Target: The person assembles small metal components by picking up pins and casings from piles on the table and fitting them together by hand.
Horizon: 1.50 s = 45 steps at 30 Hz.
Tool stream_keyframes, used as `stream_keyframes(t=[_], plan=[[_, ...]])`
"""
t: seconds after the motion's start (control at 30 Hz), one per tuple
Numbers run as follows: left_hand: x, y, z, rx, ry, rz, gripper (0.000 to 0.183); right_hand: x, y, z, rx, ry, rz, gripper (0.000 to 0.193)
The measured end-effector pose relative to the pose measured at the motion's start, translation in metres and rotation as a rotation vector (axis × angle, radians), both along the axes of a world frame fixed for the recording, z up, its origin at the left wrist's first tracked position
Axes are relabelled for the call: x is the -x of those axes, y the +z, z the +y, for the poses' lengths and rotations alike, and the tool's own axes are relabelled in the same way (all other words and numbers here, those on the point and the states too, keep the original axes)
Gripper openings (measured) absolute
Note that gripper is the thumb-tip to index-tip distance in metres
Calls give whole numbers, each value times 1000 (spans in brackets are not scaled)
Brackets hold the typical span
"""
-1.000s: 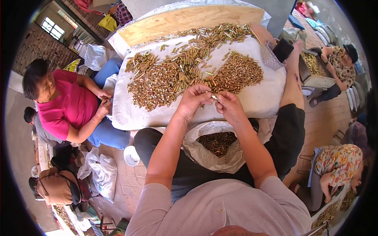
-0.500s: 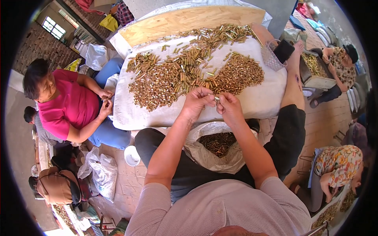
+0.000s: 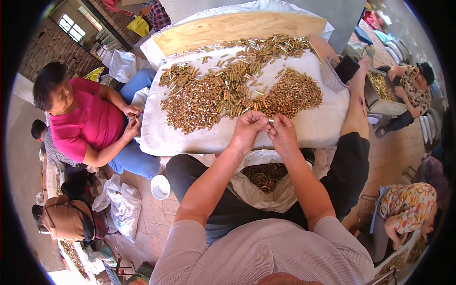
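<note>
My left hand [image 3: 249, 129] and my right hand [image 3: 284, 133] meet over the near edge of the cloth-covered table [image 3: 323, 128]. Their fingertips pinch a small shiny metal tube [image 3: 271, 120] between them; fingers cover most of it. Just beyond lies a heap of short brass-coloured pieces [image 3: 297, 95], with a second heap of short pieces [image 3: 187, 109] to the left. Longer brass-coloured tubes [image 3: 237, 71] spread between and behind the heaps. Below my forearms, a pale sack [image 3: 273, 203] stands open between my legs, with dark slender pieces [image 3: 265, 176] inside.
A wooden board [image 3: 237, 31] edges the table's far side. At its right are a clear plastic basket [image 3: 330, 76] and a black phone [image 3: 346, 69]. On the left sits a co-worker in a pink shirt [image 3: 88, 118], near a white bucket [image 3: 160, 187] and a white plastic bag [image 3: 126, 209].
Both hands have shifted slightly right and toward me and are closer together, still pinching the small tube. The whole view has moved a little.
</note>
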<state>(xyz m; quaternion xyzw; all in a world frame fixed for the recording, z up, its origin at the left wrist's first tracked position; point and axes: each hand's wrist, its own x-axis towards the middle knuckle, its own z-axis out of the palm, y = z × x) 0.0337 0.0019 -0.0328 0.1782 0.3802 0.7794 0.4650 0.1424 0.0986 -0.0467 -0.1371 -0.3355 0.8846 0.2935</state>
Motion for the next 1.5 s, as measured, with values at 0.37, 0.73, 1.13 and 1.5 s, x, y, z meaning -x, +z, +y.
stream_keyframes(t=[0.37,0.73,1.13,1.5], plan=[[70,6,-9,562,242,865,19,-21,21,28,-328,329,-230,11],[98,-23,-12,832,378,1794,22,5,-5,9,-1336,164,-449,14],[88,-7,-23,714,314,1449,15,18,-30,-7,-1575,-42,-740,13],[71,28,-33,452,28,575,10,15,-15,-6,-1643,-137,-641,9]])
